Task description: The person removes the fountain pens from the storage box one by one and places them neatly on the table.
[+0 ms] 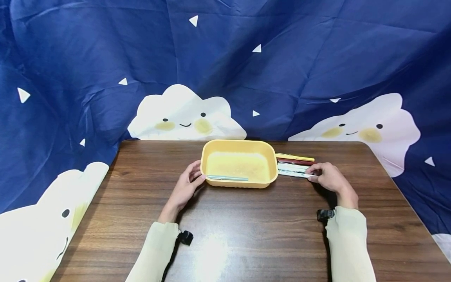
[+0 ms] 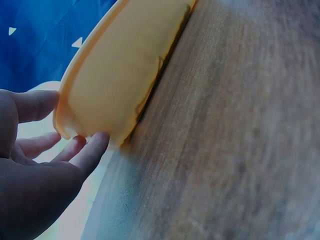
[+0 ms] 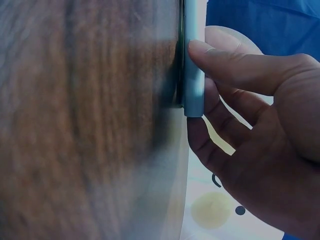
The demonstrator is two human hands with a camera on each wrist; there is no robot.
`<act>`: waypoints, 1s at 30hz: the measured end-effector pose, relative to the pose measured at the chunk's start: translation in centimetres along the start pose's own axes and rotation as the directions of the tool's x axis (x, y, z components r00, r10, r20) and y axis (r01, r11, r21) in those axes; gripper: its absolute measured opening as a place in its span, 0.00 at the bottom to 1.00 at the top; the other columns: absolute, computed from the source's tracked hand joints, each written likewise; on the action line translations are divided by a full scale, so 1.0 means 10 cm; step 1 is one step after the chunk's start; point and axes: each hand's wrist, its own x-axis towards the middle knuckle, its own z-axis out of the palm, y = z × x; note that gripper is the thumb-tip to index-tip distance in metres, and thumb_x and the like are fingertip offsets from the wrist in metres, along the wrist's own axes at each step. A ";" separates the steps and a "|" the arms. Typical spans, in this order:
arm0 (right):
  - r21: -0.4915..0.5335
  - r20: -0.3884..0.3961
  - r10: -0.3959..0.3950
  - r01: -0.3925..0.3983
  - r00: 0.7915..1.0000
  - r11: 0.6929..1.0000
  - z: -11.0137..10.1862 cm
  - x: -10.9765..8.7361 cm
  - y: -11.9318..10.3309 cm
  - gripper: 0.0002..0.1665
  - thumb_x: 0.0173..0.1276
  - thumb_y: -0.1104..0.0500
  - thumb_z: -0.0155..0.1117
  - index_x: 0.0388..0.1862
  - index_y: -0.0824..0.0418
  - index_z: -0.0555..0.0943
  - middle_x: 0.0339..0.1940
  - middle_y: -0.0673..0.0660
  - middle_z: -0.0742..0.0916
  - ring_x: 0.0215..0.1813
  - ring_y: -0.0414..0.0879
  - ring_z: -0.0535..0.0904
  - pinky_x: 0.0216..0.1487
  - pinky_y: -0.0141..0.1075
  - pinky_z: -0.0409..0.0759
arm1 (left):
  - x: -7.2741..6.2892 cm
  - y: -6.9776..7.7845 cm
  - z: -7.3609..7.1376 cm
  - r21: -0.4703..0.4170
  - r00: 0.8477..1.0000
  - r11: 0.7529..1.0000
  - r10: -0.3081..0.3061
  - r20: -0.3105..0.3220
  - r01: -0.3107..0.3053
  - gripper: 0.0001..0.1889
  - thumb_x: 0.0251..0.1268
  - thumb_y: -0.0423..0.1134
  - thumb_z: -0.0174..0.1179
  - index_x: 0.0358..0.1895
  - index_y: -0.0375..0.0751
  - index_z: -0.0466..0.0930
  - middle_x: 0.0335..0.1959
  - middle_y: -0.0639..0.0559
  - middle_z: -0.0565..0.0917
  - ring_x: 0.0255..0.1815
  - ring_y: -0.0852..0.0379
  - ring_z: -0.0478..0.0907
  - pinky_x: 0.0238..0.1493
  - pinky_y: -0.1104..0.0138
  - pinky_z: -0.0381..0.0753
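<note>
A yellow plastic basket [image 1: 239,184] stands on the table. My left hand [image 1: 186,183] holds its left end, the thumb at the rim and fingertips against the outer wall; the left wrist view shows this hand [image 2: 45,160] on the basket [image 2: 110,70]. Inside the basket, along the front wall, lies a teal pen [image 1: 229,178]. To the right lie a yellow pen [image 1: 299,157], a dark red pen [image 1: 299,161] and several pale pens. My right hand [image 1: 329,178] pinches the end of the nearest pale blue pen [image 3: 194,95] between thumb and fingers.
The brown wooden table [image 1: 253,235] runs under everything. A blue curtain [image 1: 225,47] printed with white clouds hangs behind it and at both sides. Black camera straps [image 1: 184,237] sit at the wrists over pale sleeves.
</note>
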 end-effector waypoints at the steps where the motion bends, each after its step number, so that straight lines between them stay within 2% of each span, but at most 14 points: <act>1: -0.001 0.003 0.005 -0.005 1.000 1.000 0.00 0.00 0.00 0.05 0.61 0.68 0.73 0.37 0.65 0.87 0.32 0.57 0.86 0.36 0.48 0.77 0.41 0.41 0.74 | 0.00 0.00 0.00 0.003 1.000 1.000 0.003 0.002 -0.003 0.31 0.74 0.29 0.58 0.77 0.34 0.59 0.70 0.32 0.69 0.70 0.37 0.68 0.57 0.72 0.75; 7: -0.009 0.010 0.003 -0.003 1.000 1.000 -0.02 0.02 -0.01 0.05 0.62 0.68 0.73 0.38 0.65 0.87 0.33 0.57 0.86 0.37 0.50 0.77 0.43 0.44 0.74 | 0.01 0.00 -0.01 0.006 1.000 1.000 0.014 0.002 -0.014 0.31 0.74 0.29 0.58 0.77 0.34 0.59 0.70 0.32 0.69 0.69 0.37 0.69 0.58 0.71 0.75; 18: 0.021 0.007 0.030 -0.030 1.000 0.999 -0.02 0.01 -0.03 0.08 0.63 0.67 0.73 0.41 0.66 0.87 0.31 0.55 0.85 0.35 0.47 0.76 0.40 0.40 0.74 | 0.01 0.00 -0.01 0.002 1.000 1.000 0.009 0.002 -0.009 0.31 0.74 0.29 0.58 0.77 0.34 0.59 0.70 0.32 0.69 0.69 0.38 0.69 0.57 0.73 0.75; 30: 0.046 -0.031 0.026 -0.024 0.999 0.999 -0.03 -0.04 -0.10 0.10 0.66 0.65 0.72 0.44 0.68 0.85 0.31 0.55 0.86 0.32 0.44 0.76 0.35 0.34 0.73 | 0.01 0.00 0.01 0.002 1.000 1.000 0.002 0.004 -0.002 0.31 0.74 0.29 0.58 0.77 0.34 0.59 0.70 0.33 0.69 0.69 0.39 0.69 0.57 0.72 0.76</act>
